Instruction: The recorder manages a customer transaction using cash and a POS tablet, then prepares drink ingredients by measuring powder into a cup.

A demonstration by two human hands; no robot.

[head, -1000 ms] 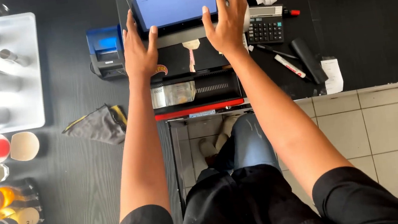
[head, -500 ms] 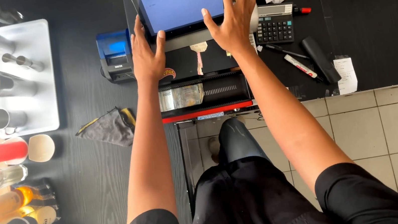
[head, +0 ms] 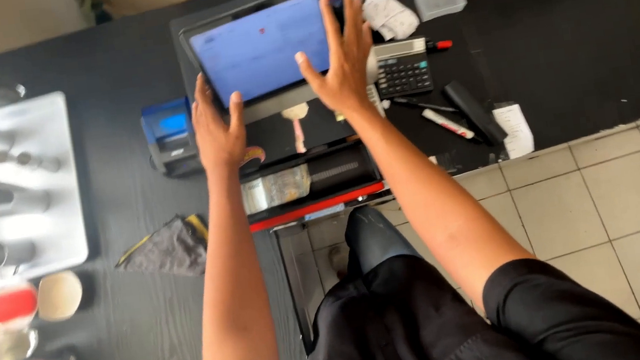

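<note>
- The touchscreen terminal (head: 260,53) stands tilted on the black tabletop (head: 563,36), its blue screen lit, at the top middle of the view.
- The left hand (head: 218,131) grips the terminal's lower left corner, fingers up along the frame and thumb spread to the side.
- The right hand (head: 342,59) lies flat and wide open against the terminal's right edge, fingers stretched upward, holding nothing else.
- Just below the terminal an open cash drawer (head: 311,183) shows banknotes and a red front edge.
- Left of the terminal, touching close, sits a small blue receipt printer (head: 168,135).
- Right of the terminal lie a calculator (head: 402,68), a crumpled paper (head: 389,15), a clear plastic box (head: 440,1) and pens (head: 443,120).
- Well left of the terminal, a white tray (head: 58,236) carries metal cups; a grey cloth (head: 170,247) lies below the printer.
- Below the terminal, the person's dark trousers and a tiled floor (head: 623,200) show.
</note>
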